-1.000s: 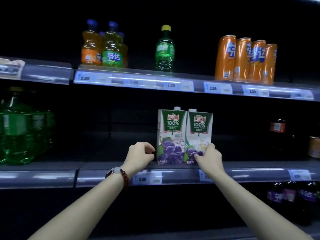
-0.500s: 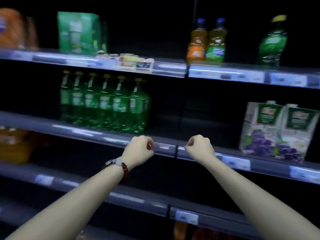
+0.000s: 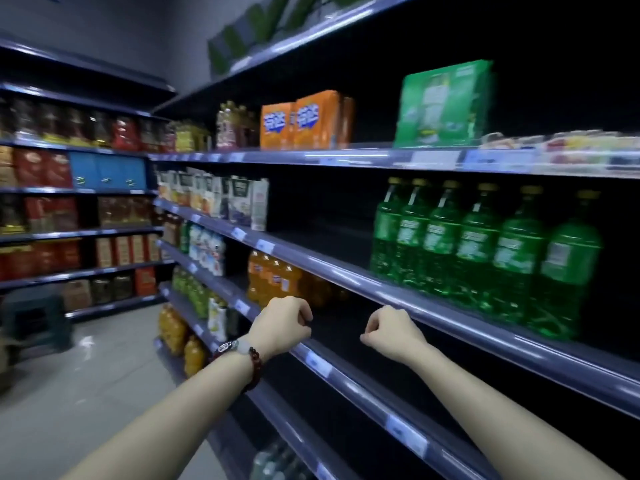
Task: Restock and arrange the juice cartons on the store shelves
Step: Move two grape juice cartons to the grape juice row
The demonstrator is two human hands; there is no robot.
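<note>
Change: the view has swung left along the aisle since half a second ago; the two grape juice cartons have left the frame, and both hands stay raised.
Left hand point(image 3: 282, 323): curled into a loose fist, holding nothing, with a bead bracelet point(image 3: 242, 355) on the wrist.
Right hand point(image 3: 391, 332): fingers curled in, holding nothing.
Juice cartons point(image 3: 239, 202): a row standing far down the middle shelf point(image 3: 346, 268), well apart from both hands.
Green bottles point(image 3: 485, 251): lined up on the same shelf, nearer the camera.
Orange bottles point(image 3: 273, 277): one shelf lower.
</note>
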